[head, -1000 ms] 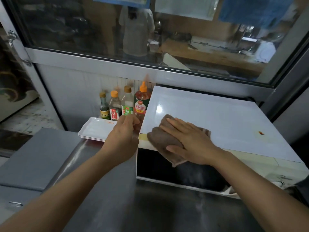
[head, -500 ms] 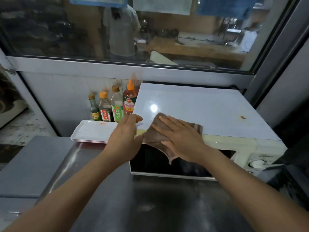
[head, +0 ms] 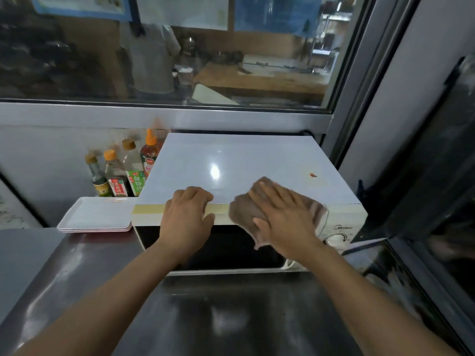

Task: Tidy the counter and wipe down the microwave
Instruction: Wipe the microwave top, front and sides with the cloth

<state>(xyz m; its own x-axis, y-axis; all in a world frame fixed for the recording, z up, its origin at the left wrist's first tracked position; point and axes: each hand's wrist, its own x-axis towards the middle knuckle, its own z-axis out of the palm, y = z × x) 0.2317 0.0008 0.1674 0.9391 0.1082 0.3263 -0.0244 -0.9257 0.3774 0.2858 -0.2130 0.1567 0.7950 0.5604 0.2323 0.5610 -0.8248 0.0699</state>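
Microwave (head: pixel 246 163): one, sitting on the steel surface (head: pixel 231 317) under the window; white top showing a glare patch and a small red spot near the right rear; cream front strip, dark door, dial at right.
Cloth (head: pixel 244 211): one, brown, draping over the top front edge.
Right hand (head: pixel 282 217): fingers lying straight and spread, pressing the cloth flat.
Left hand (head: pixel 187 214): fingers curling over the front top edge, gripping the microwave.
Bottles (head: pixel 120 173): four, standing in a row left of the microwave.
Trays (head: pixel 97 214): white stack lying before the bottles; count unclear.
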